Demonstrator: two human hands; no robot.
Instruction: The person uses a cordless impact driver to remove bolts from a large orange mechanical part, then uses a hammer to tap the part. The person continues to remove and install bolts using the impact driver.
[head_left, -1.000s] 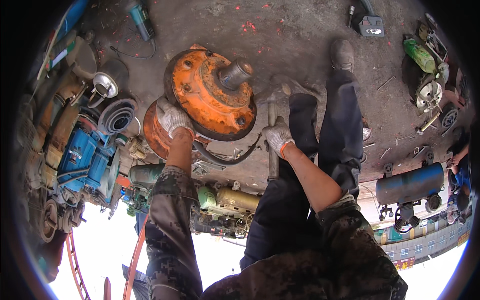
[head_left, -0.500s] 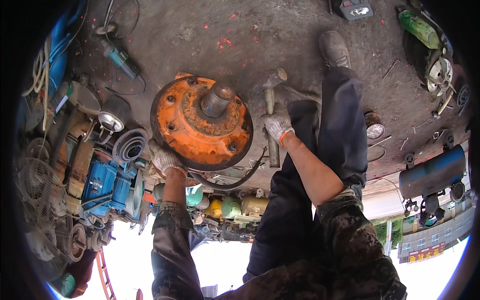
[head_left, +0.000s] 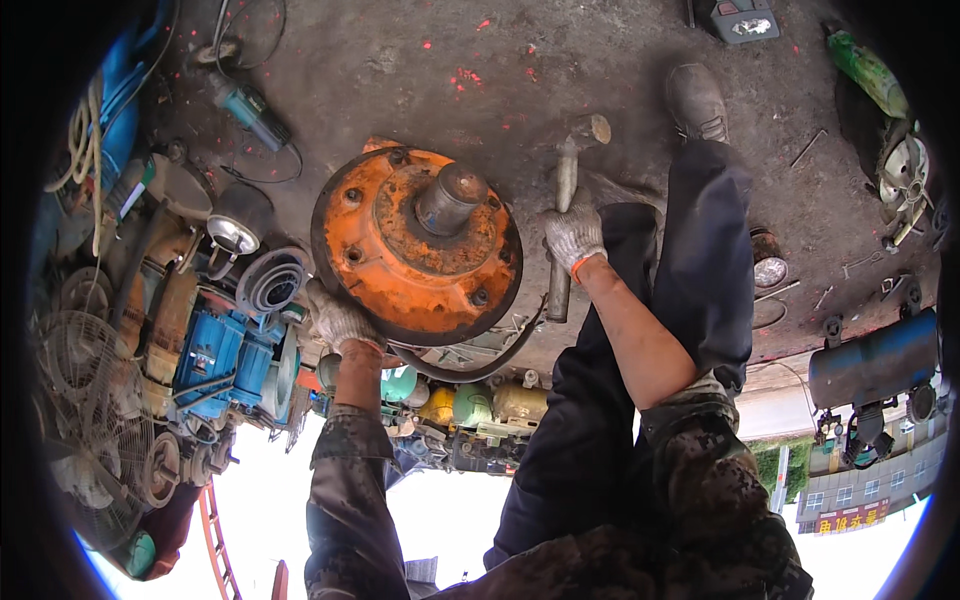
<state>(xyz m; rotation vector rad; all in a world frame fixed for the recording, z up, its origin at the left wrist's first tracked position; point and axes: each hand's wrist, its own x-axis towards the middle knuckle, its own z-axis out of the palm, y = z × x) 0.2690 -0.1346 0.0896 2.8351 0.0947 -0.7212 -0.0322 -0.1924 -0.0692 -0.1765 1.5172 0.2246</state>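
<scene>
A round orange flanged housing [head_left: 375, 285], scuffed and dark at its rim, stands in front of me with a thick steel shaft [head_left: 452, 200] sticking up from it. My left hand [head_left: 342, 318], in a pale knitted glove, grips the housing's near-left rim; some fingertips are hidden. To the right of the housing, my gloved right hand [head_left: 576, 238] is wrapped round the handle of a hammer [head_left: 566, 180]. The hammer's head points away from me and is apart from the housing. A dark curved hose [head_left: 480, 374] lies along the housing's near side.
On the left are a blue motor [head_left: 212, 355], a wire fan guard [head_left: 85, 390] and metal parts. A corded angle grinder [head_left: 255, 115] lies far left. At right are a tin can [head_left: 768, 262], a green bottle [head_left: 868, 75] and a blue-grey cylindrical tank [head_left: 870, 355].
The view has shifted, so the floor and the housing appear farther right. My left hand stays at the rim, and my right hand keeps the hammer beside the housing.
</scene>
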